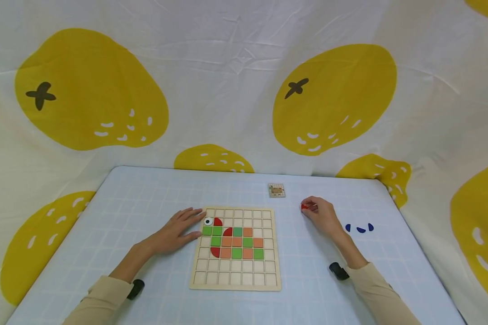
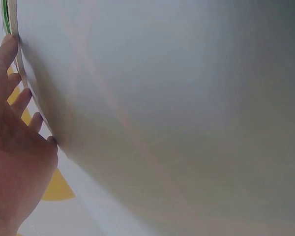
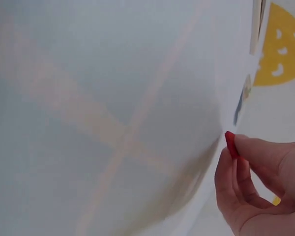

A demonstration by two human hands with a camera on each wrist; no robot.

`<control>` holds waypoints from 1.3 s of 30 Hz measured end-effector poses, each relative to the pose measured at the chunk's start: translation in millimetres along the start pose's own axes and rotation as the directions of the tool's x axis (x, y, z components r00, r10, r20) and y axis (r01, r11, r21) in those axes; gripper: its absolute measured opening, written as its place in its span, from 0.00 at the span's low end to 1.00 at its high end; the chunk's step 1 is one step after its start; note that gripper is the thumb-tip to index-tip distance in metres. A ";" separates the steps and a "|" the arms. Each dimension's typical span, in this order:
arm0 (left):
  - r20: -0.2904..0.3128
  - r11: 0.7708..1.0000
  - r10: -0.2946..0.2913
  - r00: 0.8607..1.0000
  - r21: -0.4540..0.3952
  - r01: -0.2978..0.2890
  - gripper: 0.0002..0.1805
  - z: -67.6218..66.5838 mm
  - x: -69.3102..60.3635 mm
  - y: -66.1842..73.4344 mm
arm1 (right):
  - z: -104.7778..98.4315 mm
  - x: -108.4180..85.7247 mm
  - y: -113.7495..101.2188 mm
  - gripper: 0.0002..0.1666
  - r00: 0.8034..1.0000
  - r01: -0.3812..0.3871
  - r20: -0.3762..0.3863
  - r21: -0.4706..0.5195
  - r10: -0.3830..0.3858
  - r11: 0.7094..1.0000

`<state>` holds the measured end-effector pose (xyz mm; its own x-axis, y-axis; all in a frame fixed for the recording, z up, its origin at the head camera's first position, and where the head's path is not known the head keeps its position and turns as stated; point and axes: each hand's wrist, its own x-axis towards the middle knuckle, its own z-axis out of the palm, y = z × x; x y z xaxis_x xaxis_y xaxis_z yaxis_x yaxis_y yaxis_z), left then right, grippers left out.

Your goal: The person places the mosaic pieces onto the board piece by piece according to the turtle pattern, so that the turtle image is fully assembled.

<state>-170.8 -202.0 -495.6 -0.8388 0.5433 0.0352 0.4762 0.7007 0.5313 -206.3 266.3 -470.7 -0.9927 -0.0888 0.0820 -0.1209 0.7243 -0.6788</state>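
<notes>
A square wooden grid board lies on the table, with red, green, teal and orange pieces and a white eye piece set in its upper and middle cells. My left hand rests at the board's upper left edge, its fingers fairly straight and fingertips touching the rim. To the right of the board, above the table, my right hand pinches a small red piece between thumb and fingers. The piece's full outline is partly covered by the fingertips.
Three dark blue rounded pieces lie right of my right forearm. A small patterned card is behind the board near the table's far side. A white curtain with yellow fruit prints hangs behind.
</notes>
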 end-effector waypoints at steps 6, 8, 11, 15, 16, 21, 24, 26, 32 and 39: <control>0.007 1.000 -0.027 1.000 0.007 0.027 0.36 -0.5 -1.2 0.1 | 5.7 -4.5 -9.3 0.12 0.999 0.044 -0.008 -0.001 -0.044 0.999; 0.007 1.000 -0.028 1.000 0.007 0.028 0.36 -0.6 -1.4 -0.1 | 7.4 -5.4 -12.7 0.11 0.998 0.058 -0.013 0.004 -0.058 0.998; 0.005 1.000 -0.026 1.000 0.005 0.026 0.36 -0.6 -1.4 -0.9 | 10.1 -6.5 -17.1 0.10 0.997 0.079 -0.013 0.013 -0.079 0.997; 0.006 1.000 -0.018 1.000 0.000 0.018 0.36 -0.1 -1.2 -2.7 | 14.7 -8.5 -22.4 0.10 0.993 0.121 -0.009 0.037 -0.120 0.992; 0.008 1.000 -0.019 1.000 0.000 0.019 0.36 -0.1 -1.2 -3.0 | 16.1 -9.0 -23.5 0.10 0.991 0.131 -0.007 0.044 -0.131 0.990; 0.009 1.000 -0.019 1.000 -0.004 0.019 0.36 -0.8 -1.5 -2.5 | 23.2 -11.6 -32.2 0.10 0.987 0.160 0.013 0.069 -0.162 0.985; 0.007 1.000 -0.016 1.000 -0.007 0.016 0.36 -1.8 -2.0 -0.5 | 27.2 -12.9 -38.2 0.10 0.983 0.179 0.022 0.079 -0.181 0.981; 0.002 1.000 -0.010 1.000 -0.009 0.010 0.36 -2.4 -2.3 1.2 | 29.9 -13.8 -41.6 0.10 0.980 0.193 0.027 0.083 -0.196 0.978; -0.008 1.000 0.005 1.000 -0.007 -0.005 0.35 -3.7 -2.2 4.3 | 36.7 -16.2 -51.8 0.09 0.976 0.209 0.043 0.097 -0.214 0.973; 0.003 1.000 0.005 1.000 -0.003 -0.005 0.35 -1.2 -0.9 2.5 | 44.9 -19.6 -61.5 0.09 0.972 0.202 0.095 0.148 -0.217 0.968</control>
<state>-169.3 -201.3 -493.3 -0.8354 0.5484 0.0354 0.4798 0.6965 0.5336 -179.3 192.8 -463.4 -0.9381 -0.3081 0.1580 -0.3174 0.5825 -0.7483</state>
